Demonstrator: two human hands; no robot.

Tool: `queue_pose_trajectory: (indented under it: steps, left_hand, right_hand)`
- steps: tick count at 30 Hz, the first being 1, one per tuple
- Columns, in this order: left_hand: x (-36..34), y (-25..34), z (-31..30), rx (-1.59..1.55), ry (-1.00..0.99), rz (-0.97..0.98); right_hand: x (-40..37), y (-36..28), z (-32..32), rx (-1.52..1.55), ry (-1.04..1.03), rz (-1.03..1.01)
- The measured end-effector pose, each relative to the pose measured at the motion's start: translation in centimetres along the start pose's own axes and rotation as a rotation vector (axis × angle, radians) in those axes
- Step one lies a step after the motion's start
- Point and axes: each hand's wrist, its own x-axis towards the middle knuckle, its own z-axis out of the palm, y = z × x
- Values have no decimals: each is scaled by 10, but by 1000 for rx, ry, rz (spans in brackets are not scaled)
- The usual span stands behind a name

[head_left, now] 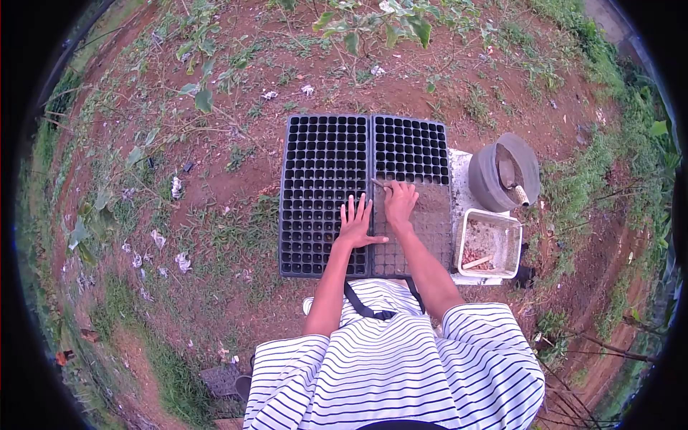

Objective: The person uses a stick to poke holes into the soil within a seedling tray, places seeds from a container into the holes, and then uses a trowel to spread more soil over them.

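Observation:
Two black seedling trays lie side by side in front of me. The left seedling tray (315,276) shows dark cells with no soil in them. In the right seedling tray (447,154), brown soil (430,215) covers the middle and near cells, while the far rows show black. My left hand (355,228) rests flat with fingers spread over the left tray's inner edge, its thumb reaching onto the soil. My right hand (400,204) is above the right tray's soil near the shared edge, fingers closed around a small stick-like piece (378,183), partly hidden by them.
To the right, on a white surface (460,172), stand a grey bucket (484,175) holding a corncob-like object (519,194) and a cream plastic basket (519,247) with small reddish bits and a flat stick. Leafy plants (408,29) grow beyond the trays.

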Motion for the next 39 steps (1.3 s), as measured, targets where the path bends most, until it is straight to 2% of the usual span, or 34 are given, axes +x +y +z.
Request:
queue_pose_trajectory:
  steps: [9,13,19,21,22,24,27,28,30,31,33,35,39]
  left_hand:
    - [-3,5,-7,12,-27,-9]
    - [-3,6,-8,17,-24,-24]
    - [-3,5,-8,24,-43,-18]
    - [-2,4,-7,17,-44,-15]
    - [-2,4,-7,16,-46,-15]
    - [-2,4,-8,11,-48,-21]
    - [-2,4,-8,22,-47,-20]
    - [-2,4,-8,23,-47,-20]
    - [-2,4,-8,24,-58,-21]
    - [-1,4,-8,22,-58,-19]
    - [-2,3,-7,24,-45,-9]
    - [-2,2,-4,39,-32,3]
    - [-7,-3,-3,-12,38,49]
  right_hand:
    - [17,3,3,42,50,90]
    - [31,7,8,32,21,37]
    - [36,11,-3,106,-56,-113]
    - [37,18,-8,91,-90,-328]
    - [39,22,-11,90,-91,-327]
    - [43,30,-18,47,-174,-485]
    - [46,43,-21,4,-187,-598]
    - [45,41,-24,5,-186,-598]
    - [37,39,-31,112,-101,-411]
    - [30,35,-33,110,-100,-411]
    - [9,22,-33,83,-20,-138]
    - [-12,18,-21,54,28,-165]
    - [-36,2,-12,152,-38,-80]
